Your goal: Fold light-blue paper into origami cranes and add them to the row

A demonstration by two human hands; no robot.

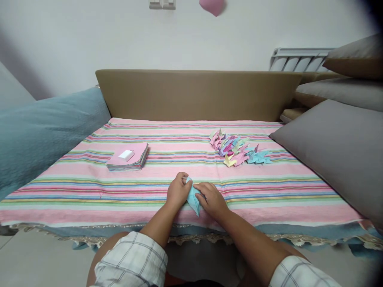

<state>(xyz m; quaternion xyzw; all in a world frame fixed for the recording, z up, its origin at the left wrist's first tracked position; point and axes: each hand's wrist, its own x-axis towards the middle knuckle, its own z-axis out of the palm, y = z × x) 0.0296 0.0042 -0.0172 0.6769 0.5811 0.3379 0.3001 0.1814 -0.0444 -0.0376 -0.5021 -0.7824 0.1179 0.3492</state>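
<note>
Between my two hands is a light blue piece of folded paper point(194, 202), long and pointed, its lower tip directed toward me. My left hand point(178, 189) pinches its upper left side, thumb on top. From the right, my right hand point(212, 198) grips the opposite edge with thumb and fingers. The fingers hide part of the upper end of the paper. Beyond my right hand lies a pile of folded paper cranes point(233, 149) in pink, purple, yellow, green and blue.
At the left, a stack of coloured paper sheets point(131, 157) carries a small white block point(126, 155). A striped cloth point(179, 135) covers the bed. Grey cushions point(338, 147) rise on the right, a blue covered bolster point(54, 131) on the left, and a brown headboard point(194, 95) behind.
</note>
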